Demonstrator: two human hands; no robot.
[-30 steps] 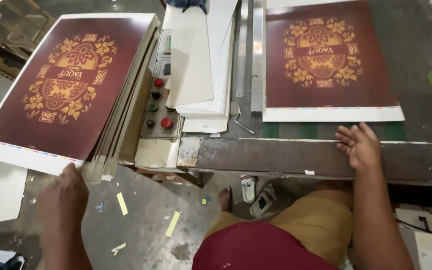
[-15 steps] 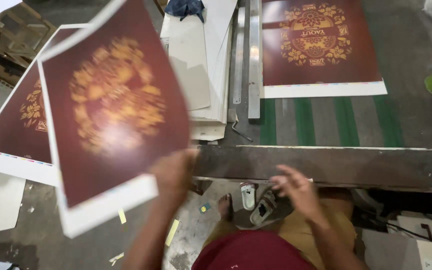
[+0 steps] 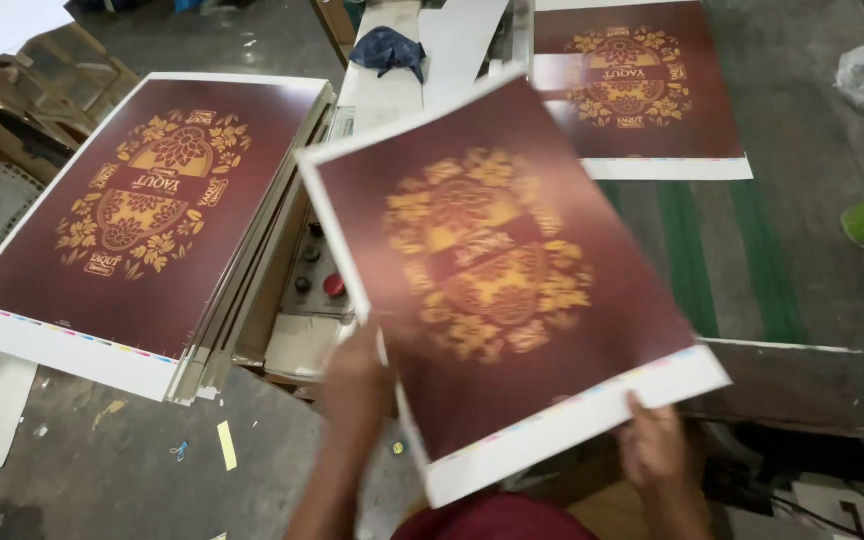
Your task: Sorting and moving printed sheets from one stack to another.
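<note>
Maroon with a gold floral emblem and a white border, a large printed sheet fills the centre of the frame, held tilted and blurred. The left hand grips its lower left edge, and the right hand pinches its bottom white margin, fingers closed on the sheet. A stack of matching sheets lies at left, a control panel sits just beside that stack, and another printed sheet lies flat at upper right.

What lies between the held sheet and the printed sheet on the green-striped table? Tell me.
Nothing visible does. Left hand and right hand hold the maroon sheet above the table; its far corner already overlaps the lying sheet.
</note>
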